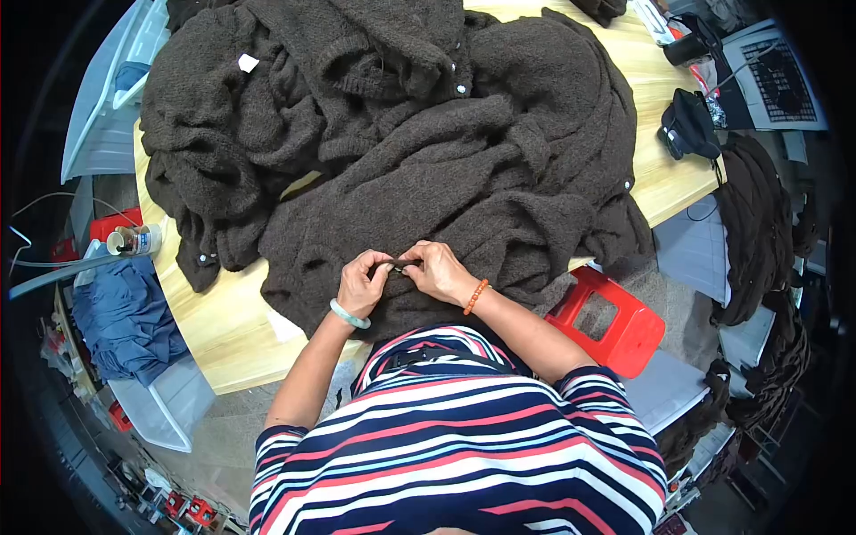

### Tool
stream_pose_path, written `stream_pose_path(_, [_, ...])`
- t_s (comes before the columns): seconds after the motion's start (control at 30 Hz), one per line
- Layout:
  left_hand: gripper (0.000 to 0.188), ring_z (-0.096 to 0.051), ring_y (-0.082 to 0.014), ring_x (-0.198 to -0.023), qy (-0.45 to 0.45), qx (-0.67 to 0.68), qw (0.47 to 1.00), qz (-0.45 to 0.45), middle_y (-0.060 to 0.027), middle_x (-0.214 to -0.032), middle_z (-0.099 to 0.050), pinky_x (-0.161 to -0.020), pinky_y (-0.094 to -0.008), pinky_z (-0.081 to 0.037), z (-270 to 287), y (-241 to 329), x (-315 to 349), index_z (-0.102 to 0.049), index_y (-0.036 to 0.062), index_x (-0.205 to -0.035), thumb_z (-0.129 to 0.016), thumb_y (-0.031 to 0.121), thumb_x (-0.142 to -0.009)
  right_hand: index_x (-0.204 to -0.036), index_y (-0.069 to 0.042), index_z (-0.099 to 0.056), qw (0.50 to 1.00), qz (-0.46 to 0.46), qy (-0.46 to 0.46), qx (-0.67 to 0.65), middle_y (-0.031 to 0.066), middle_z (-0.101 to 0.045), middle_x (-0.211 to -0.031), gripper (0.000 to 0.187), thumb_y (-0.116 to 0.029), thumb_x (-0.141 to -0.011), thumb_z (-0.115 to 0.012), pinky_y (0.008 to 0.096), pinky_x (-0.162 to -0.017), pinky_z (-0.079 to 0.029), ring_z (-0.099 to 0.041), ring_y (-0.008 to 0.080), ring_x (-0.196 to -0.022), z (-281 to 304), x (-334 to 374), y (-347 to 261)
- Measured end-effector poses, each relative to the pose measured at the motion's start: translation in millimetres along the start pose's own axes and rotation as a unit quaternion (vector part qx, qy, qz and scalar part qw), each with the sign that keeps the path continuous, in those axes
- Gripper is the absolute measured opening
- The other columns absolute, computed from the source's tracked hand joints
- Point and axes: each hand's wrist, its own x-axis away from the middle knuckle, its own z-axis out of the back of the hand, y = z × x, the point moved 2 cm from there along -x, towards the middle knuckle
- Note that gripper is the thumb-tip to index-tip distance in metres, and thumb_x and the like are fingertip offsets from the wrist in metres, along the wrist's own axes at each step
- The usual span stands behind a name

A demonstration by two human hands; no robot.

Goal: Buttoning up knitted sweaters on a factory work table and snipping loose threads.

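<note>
A dark brown knitted garment lies bunched over the near part of the table, its near edge against my body. My left hand, with a pale green bangle at the wrist, pinches a bit of its edge. Close beside it my right hand, with an orange bead bracelet, pinches the same edge. The fingertips almost meet, and something small and shiny shows between them, too small to name. More brown knitwear is heaped behind, with a white tag and a pale button on it.
The wooden table has a rounded jar at its left edge and a black cap at its right. A red stool stands close by my right. Blue cloth fills a bin on the left; brown garments hang over bins on the right.
</note>
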Motion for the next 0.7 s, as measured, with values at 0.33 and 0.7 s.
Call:
stream_pose_path(0.33, [0.008, -0.055, -0.0100, -0.069, -0.061, 0.098, 0.993, 0.022, -0.0033, -0.077, -0.061, -0.064, -0.0237, -0.044, 7, -14, 4, -0.062, -0.0006, -0.090, -0.059, 0.005, -0.085, -0.085, 0.001, -0.069, 0.996, 0.082, -0.028, -0.006, 0.0166, -0.064, -0.081, 0.013, -0.004, -0.073, -0.066, 0.0373, -0.071, -0.051, -0.063, 0.0318, -0.077, 7, -1, -2])
stream_pose_path(0.7, [0.008, -0.049, -0.0032, -0.077, -0.101, 0.233, 0.961, 0.107, 0.0036, -0.085, -0.058, -0.071, -0.0180, -0.041, 7, -12, 11, -0.061, 0.0020, -0.094, -0.060, 0.008, -0.090, -0.085, 0.003, -0.068, 0.979, 0.043, -0.165, -0.109, 0.0108, -0.064, -0.070, 0.017, -0.011, -0.076, -0.069, 0.0300, -0.059, -0.047, -0.060, 0.0168, -0.062, 21, -12, -7])
